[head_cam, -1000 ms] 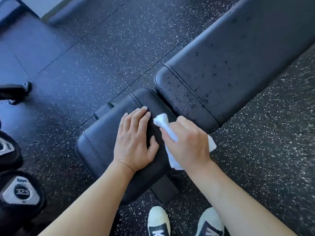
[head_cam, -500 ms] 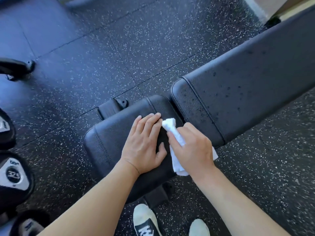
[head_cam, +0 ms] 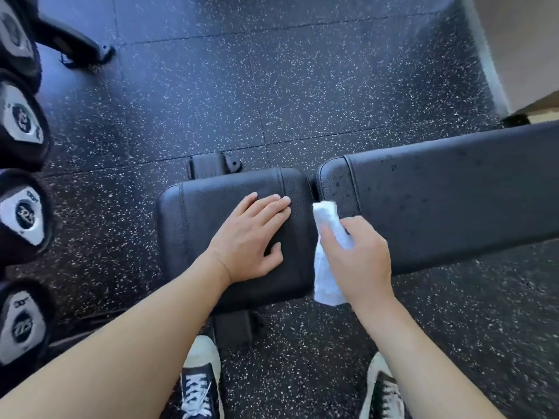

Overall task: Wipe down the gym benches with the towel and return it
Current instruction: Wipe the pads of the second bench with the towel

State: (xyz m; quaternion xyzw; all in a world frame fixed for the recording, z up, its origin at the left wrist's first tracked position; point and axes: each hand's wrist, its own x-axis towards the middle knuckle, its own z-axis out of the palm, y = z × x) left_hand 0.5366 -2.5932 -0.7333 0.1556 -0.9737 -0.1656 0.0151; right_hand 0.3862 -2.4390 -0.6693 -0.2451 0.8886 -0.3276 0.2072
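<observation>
Leaning over the bench, the person has the left hand laid flat, palm down, on the short black leather-look seat pad, fingers straight and close together, pointing toward the seam near the pad's right end, thumb spread out to the near side. The right hand hovers just beside it, at the gap between the two pads, fingers curled round a crumpled white towel; one end of the cloth pokes up past the fingertips and seems to touch the rounded end of the long black backrest pad, though the blur there makes contact hard to judge, while the other end hangs down below the wrist over the near edge. Small dark specks dot the backrest pad. Both forearms are bare. Black-and-white laced sneakers stand on the speckled black rubber floor below the seat. Along the left edge sits a row of black dumbbells with silver end plates.
</observation>
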